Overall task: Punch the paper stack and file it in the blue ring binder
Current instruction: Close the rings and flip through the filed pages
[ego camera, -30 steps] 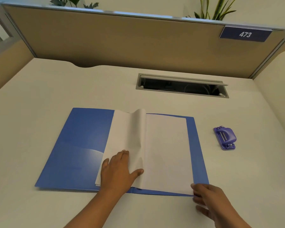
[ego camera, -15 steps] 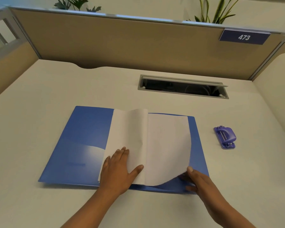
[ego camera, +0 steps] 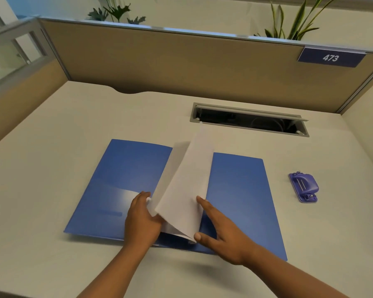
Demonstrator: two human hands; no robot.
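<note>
The blue ring binder point(ego camera: 241, 196) lies open flat on the desk in front of me. Over its spine stands the white paper stack point(ego camera: 185, 190), its right-hand sheets lifted up and tilted to the left. My right hand point(ego camera: 222, 231) holds the lifted sheets at their lower edge, thumb in front and fingers behind. My left hand point(ego camera: 141, 218) rests on the left-hand sheets and presses them against the binder. The rings are hidden under the paper. A small purple hole punch point(ego camera: 304, 187) sits on the desk to the right of the binder, apart from both hands.
A grey cable slot point(ego camera: 249, 119) is cut into the desk behind the binder. Brown partition walls point(ego camera: 170, 65) close the desk at the back and both sides, with a sign reading 473 at the upper right. Plants stand behind the partition.
My right hand took the lower right corner of the flat sheets and swung them up and leftwards, baring the binder's right cover. My left hand stayed on the left sheets.
</note>
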